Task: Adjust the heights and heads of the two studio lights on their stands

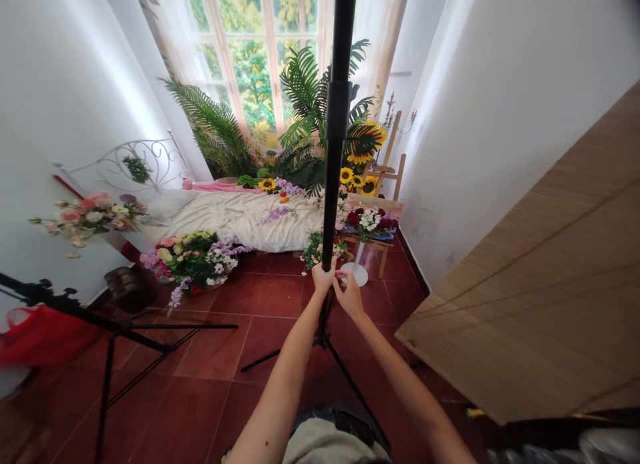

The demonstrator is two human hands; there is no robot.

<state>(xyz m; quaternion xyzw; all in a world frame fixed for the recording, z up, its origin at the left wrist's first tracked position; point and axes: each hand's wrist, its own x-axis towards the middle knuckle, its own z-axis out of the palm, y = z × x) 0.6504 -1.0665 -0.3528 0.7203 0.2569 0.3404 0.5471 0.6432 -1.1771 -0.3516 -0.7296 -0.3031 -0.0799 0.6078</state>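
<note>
A tall black tripod stand (336,117) rises upright in front of me, its legs spread on the red tiled floor. My left hand (323,277) is closed around the lower part of its pole. Close beside it on the right, my right hand (349,296) has thumb and fingers pinched together against the pole. Whatever lies between those fingertips is too small and covered to make out. Just behind my right hand is a white round-based stand (356,275) topped with dark red and white flowers (369,219).
A bed with cream bedding (240,217) lies by the window, flowers (193,261) before it. Another black tripod (135,334) spreads its legs on the left. Palm leaves (305,97) and a wooden easel (393,167) stand behind; a large wooden board (540,284) leans at right.
</note>
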